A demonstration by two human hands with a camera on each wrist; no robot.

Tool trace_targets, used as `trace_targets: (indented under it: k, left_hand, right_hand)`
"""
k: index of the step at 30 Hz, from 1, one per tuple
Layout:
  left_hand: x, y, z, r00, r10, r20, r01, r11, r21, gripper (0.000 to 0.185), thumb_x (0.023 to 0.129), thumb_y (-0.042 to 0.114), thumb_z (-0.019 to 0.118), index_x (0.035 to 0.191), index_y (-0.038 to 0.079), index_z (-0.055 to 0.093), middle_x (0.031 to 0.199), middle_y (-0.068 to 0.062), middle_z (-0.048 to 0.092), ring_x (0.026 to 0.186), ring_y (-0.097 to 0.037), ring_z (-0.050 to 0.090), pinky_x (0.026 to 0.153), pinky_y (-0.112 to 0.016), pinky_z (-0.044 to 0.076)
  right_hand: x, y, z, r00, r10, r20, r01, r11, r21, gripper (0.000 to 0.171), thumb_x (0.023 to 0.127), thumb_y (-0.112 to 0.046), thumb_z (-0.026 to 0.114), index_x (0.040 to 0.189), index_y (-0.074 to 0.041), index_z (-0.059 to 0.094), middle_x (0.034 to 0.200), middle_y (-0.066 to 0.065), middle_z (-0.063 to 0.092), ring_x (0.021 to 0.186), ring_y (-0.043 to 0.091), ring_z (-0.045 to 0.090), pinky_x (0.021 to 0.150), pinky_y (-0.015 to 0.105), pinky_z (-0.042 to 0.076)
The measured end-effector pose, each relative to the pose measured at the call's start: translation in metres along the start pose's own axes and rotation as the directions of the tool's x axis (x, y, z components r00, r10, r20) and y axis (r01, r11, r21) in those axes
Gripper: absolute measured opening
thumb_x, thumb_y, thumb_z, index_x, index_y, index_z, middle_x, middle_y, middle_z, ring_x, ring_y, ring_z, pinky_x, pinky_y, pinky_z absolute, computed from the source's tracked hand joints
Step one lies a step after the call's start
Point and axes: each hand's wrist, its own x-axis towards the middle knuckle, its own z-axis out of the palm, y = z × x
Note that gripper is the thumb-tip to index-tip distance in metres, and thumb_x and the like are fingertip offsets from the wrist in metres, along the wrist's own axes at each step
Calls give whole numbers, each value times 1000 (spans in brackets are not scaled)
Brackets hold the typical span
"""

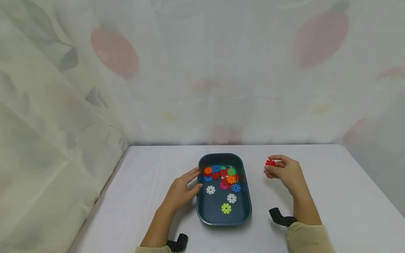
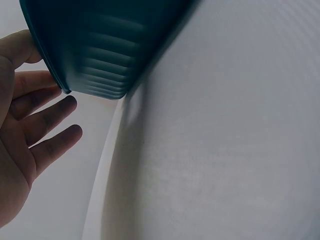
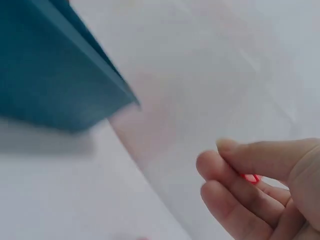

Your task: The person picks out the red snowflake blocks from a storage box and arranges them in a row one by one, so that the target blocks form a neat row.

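Right hand (image 1: pixel 286 172): held over the tabletop (image 1: pixel 142 175) to the right of the tray, well apart from its rim; fingers (image 3: pixel 240 172) curled, pinching a red snowflake disc (image 1: pixel 270 163) between thumb and fingertips.
Red snowflake disc: at the tips of the right hand, near its upper left edge in the head view; in the right wrist view only a small red sliver (image 3: pixel 250 178) shows between thumb and fingers.
Left hand (image 1: pixel 181 191): resting at the left wall of the tray, fingers (image 2: pixel 55 142) straight and slightly spread, thumb lying against the rim; it grips nothing.
Tray (image 1: pixel 202 211): dark blue-green, rectangular with rounded corners, standing on the tabletop between the two hands; ribbed outer wall visible in the left wrist view (image 2: pixel 95 60).
Tray contents: a cluster of snowflake discs (image 1: pixel 223 175) in orange, blue, red, green and pink at the far end; two white discs (image 1: pixel 210 189) lying apart nearer the middle; one yellow-green disc (image 1: pixel 226 208) alone toward the near end.
Tabletop: covered with a plain white cloth.
Backdrop: pale curtain (image 1: pixel 202 70) printed with faded red and grey shapes, hanging behind and to the left.
Wrist mounts (image 1: pixel 280 218): black fittings at both forearms.
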Motion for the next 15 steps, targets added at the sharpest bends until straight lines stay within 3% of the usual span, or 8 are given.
trace_targets:
  k: [6, 12, 15]
  left_hand:
    - [0, 0, 0, 1000, -1, -5, 1, 1000, 8, 49, 85, 33, 68, 129, 14, 59, 139, 11, 50, 128, -10, 47, 101, -38, 44]
    - [-1, -1, 0, 1000, -13, -7, 13, 1000, 3, 49, 85, 33, 69, 129, 15, 59, 139, 12, 50, 128, -10, 47, 100, -38, 44]
    - [-1, -1, 0, 1000, -23, -9, 23, 1000, 7, 49, 85, 33, 69, 130, 16, 59, 139, 15, 49, 128, -9, 47, 101, -38, 44]
  right_hand:
    - [2, 20, -31, 985, 95, -145, -90, 995, 40, 66, 78, -39, 75, 132, -12, 50, 94, 0, 67, 87, 22, 71, 72, 20, 56]
    - [0, 34, -56, 941, 216, -260, -191, 975, 116, 76, 74, -38, 77, 137, -10, 46, 88, -9, 60, 78, 10, 70, 70, 19, 56]
    - [0, 40, -65, 916, 280, -287, -226, 952, 206, 77, 73, -31, 80, 139, -12, 45, 88, -9, 59, 72, 5, 68, 68, 19, 56]
